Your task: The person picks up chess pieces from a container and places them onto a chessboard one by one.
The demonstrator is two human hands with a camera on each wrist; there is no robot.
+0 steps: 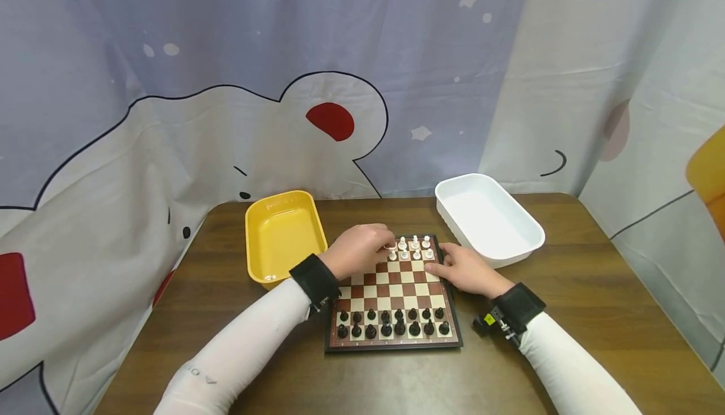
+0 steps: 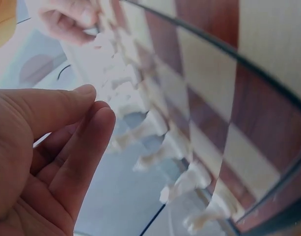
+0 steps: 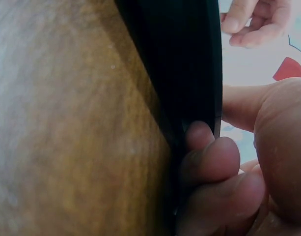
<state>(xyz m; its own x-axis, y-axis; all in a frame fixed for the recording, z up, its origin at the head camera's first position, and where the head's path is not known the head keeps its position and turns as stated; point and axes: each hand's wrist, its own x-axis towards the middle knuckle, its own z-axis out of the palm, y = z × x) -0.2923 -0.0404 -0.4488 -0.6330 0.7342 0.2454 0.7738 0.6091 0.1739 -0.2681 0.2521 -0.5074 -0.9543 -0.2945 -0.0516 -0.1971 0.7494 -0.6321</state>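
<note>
A brown-and-cream chessboard (image 1: 374, 291) lies on the table, with white chess pieces (image 1: 416, 245) in rows at its far end and black chess pieces (image 1: 386, 329) in two rows at the near end. My left hand (image 1: 359, 250) is over the far left part of the board, beside the white pieces. In the left wrist view its thumb and fingertips come close together, and no piece shows between them. My right hand (image 1: 467, 269) grips the board's right edge, thumb on top and curled fingers (image 3: 214, 162) against the black side. Some white pieces are hidden behind the left hand.
A yellow tray (image 1: 286, 196) stands to the left of the board. At the back right is a white tray (image 1: 535, 238), close to the right hand. A printed curtain (image 1: 430, 87) hangs behind the wooden table (image 1: 589, 289). Both wrists carry black straps.
</note>
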